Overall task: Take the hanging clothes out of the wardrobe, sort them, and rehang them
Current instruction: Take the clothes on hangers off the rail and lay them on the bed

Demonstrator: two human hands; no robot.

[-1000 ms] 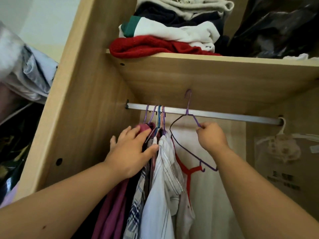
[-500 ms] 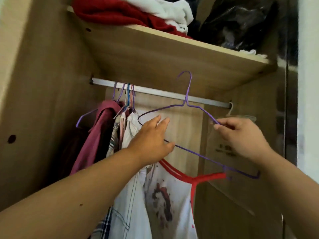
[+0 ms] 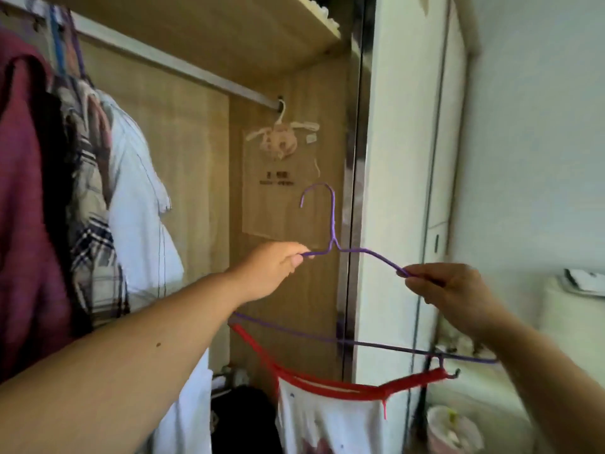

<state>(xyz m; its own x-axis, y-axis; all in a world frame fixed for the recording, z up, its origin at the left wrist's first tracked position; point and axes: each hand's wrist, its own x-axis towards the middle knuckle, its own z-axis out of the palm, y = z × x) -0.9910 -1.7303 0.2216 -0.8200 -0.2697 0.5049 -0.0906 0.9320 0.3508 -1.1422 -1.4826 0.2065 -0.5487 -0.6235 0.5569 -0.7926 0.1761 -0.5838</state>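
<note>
L hand [image 3: 268, 273] and R hand [image 3: 448, 290] each pinch one shoulder of purple wire hanger [image 3: 366, 252], red-trimmed white top [image 3: 327, 417] slung beneath, well below rail [image 3: 183, 68]; 0.5 s ago hook at rail height, L fingers spread. Print on bag [image 3: 278, 198] illegible.

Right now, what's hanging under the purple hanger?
A white garment with red straps hangs below the purple hanger. The left arm covers where one strap attaches.

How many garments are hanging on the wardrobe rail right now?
4 that I can tell apart, bunched at the left end of the rail: a maroon garment, a dark one beside it, a plaid shirt and a white shirt. More may be hidden between them.
</note>
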